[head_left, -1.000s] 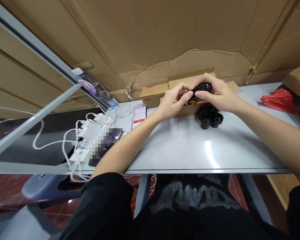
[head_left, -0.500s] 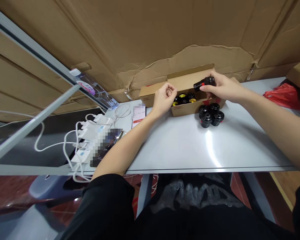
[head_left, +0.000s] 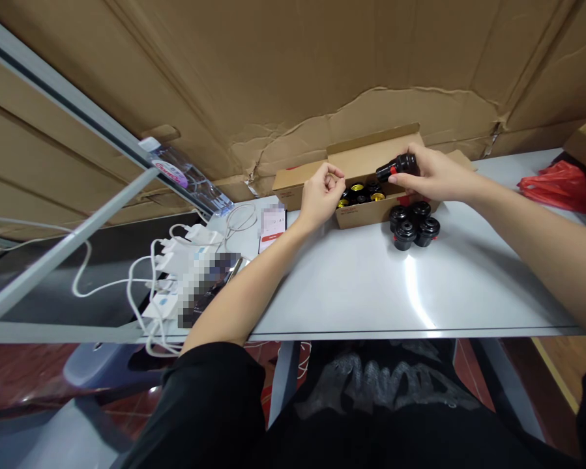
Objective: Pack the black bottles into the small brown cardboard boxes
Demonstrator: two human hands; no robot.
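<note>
My right hand (head_left: 427, 172) is closed round a black cylindrical part (head_left: 397, 167) with a red mark, held tilted above an open cardboard box (head_left: 366, 213). Inside the box sit several black parts (head_left: 361, 198), some with yellow, threaded-looking ends. At the box's left end is my left hand (head_left: 324, 192), its fingers curled together; whether they pinch anything is hidden. Several black ribbed parts (head_left: 405, 232) with red marks stand upright in a cluster on the grey table (head_left: 351, 286), just in front of the box's right end.
A phone-like device (head_left: 272, 225) lies left of the box. Further left are a white power strip (head_left: 163, 305) with tangled cables and a clear water bottle (head_left: 190, 176) leaning by the metal frame. A red plastic bag (head_left: 559, 185) lies at the right, and cardboard sheets (head_left: 322, 65) line the back.
The black cylindrical part in my right hand has shifted slightly left and down over the box. My left hand stays by the box's left end.
</note>
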